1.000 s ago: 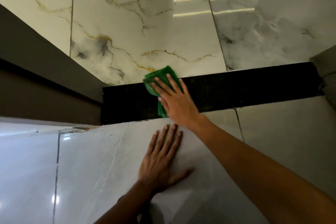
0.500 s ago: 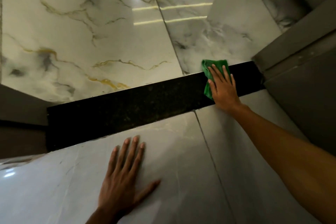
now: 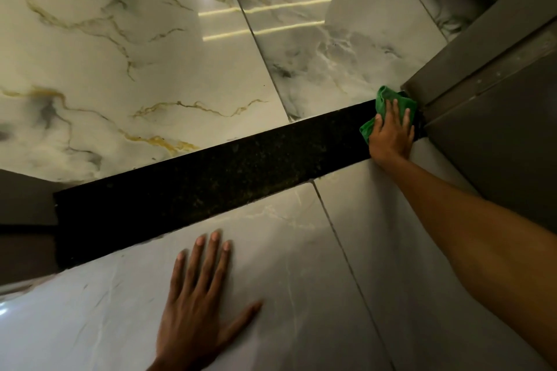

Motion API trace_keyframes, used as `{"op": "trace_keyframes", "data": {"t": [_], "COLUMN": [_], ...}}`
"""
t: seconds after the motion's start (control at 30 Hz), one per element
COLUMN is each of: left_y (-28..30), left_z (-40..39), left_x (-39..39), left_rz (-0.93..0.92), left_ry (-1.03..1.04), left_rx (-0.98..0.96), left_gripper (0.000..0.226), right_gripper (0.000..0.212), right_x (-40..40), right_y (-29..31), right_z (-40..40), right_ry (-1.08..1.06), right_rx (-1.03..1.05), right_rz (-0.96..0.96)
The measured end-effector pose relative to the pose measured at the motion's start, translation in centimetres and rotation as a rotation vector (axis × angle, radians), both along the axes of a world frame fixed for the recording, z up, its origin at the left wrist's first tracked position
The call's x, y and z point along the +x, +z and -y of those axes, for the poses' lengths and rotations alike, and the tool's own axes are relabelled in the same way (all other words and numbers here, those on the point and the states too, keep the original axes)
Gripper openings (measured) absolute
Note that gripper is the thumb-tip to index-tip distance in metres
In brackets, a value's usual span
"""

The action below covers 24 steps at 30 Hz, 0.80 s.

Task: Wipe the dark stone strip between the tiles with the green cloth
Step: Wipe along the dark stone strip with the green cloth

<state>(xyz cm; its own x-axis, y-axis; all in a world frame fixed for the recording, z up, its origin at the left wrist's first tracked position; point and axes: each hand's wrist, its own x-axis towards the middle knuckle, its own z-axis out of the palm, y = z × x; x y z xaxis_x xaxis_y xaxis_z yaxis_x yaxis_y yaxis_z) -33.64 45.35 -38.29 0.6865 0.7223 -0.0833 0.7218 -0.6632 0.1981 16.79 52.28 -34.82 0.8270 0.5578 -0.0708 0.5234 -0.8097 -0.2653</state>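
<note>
A dark speckled stone strip (image 3: 211,184) runs diagonally across the head view, from lower left to upper right, between glossy marble tiles. At its far right end, against the door frame, the green cloth (image 3: 384,101) lies bunched on the strip. My right hand (image 3: 391,132) presses flat on the cloth with fingers spread, covering its middle. My left hand (image 3: 196,307) rests flat on the grey tile below the strip, fingers apart, holding nothing.
White marble tiles with gold and grey veins (image 3: 135,69) lie beyond the strip, grey tiles (image 3: 301,280) on my side. A dark grey door frame (image 3: 482,75) closes off the strip's right end. Another dark frame (image 3: 24,214) borders its left end.
My right hand has slid the green cloth along the strip from near its left part to the far right end at the frame. My left hand stays planted on the grey tile.
</note>
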Motion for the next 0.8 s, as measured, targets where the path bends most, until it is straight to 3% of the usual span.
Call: {"op": "trace_keyframes", "data": {"t": [0.17,0.57,0.8], "left_y": [0.3,1.4,1.2], "left_z": [-0.1,-0.1,0.0], "left_x": [0.0,0.3,0.2], "left_rz": [0.000,-0.020,-0.003], "left_ry": [-0.004,0.008,0.015], "left_rx": [-0.003,-0.011,-0.029], "left_gripper": [0.118,0.113,0.115], "right_gripper": [0.056,0.059,0.062], "right_x": [-0.1,-1.2,-6.9], "right_y": [0.5,0.2,-0.6], "right_z": [1.1,1.5,-0.4], "right_ry": [-0.112,-0.032,0.321], "right_rx": [0.003,-0.057,-0.043], "right_rz": [0.006,-0.003,0.042]}}
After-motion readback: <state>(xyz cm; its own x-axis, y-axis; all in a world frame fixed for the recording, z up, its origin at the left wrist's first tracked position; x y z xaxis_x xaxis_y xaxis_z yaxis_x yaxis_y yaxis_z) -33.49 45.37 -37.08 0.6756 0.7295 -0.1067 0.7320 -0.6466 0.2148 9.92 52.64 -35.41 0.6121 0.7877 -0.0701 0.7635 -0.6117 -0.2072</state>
